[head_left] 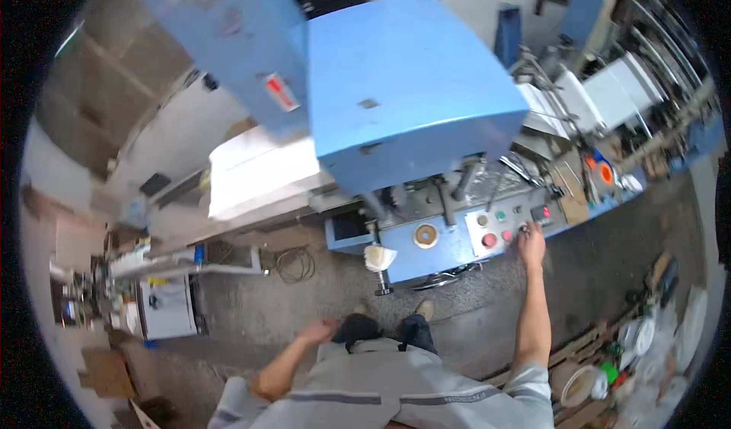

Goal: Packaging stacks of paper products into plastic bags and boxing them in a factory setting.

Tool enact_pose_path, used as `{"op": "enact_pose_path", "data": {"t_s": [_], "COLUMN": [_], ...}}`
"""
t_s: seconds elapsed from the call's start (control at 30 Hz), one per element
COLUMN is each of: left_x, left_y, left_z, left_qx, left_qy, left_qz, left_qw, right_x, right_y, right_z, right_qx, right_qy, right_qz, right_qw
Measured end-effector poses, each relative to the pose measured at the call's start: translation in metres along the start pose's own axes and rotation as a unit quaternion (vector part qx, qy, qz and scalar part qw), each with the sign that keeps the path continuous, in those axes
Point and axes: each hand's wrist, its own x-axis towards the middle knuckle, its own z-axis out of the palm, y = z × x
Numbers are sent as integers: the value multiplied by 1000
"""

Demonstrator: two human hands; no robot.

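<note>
With half-curled right hand (531, 245), works control panel (491, 228) just beyond, likely setting blue machine (411, 63). Needs fingertip press next. Cannot tell hold, nor openness of seemingly empty left hand (320, 330).

"What stands before the person?"

"The machine (415, 71). Along its near ledge, the panel (477, 235) sits toward the right and the ring (426, 236) to the panel's left."

"And the hands?"

"Right hand (531, 242) at the panel's right end; left hand (318, 330) low, beside the body, well apart from the machine."

"To the sides?"

"Paper (263, 170) left of the machine, a roll (605, 172) right of it, beyond the panel. The coil (294, 265) lies on the floor (251, 307), left of the ledge; clutter (640, 353) to the person's right."
</note>
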Motion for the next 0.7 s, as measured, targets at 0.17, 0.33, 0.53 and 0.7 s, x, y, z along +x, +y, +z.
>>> {"op": "enact_pose_path", "data": {"t_s": [0.17, 0.33, 0.53, 0.7], "left_x": [-131, -134, -5, 113], "left_y": [120, 218, 342, 446], "left_z": [-142, -322, -468, -474], "left_qx": [38, 15, 123, 200], "left_qy": [35, 221, 206, 58], "left_qz": [135, 288, 455, 619], "left_qw": [990, 932, 858, 757], "right_x": [-68, -153, -164, -91], "right_y": [-94, -236, -468, -564], "right_z": [-16, -10, 23, 76], "right_qx": [270, 381, 482, 448], "right_qy": [-8, -53, -92, 131], "right_qz": [102, 107, 76, 126], "right_qw": [957, 917, 868, 875]}}
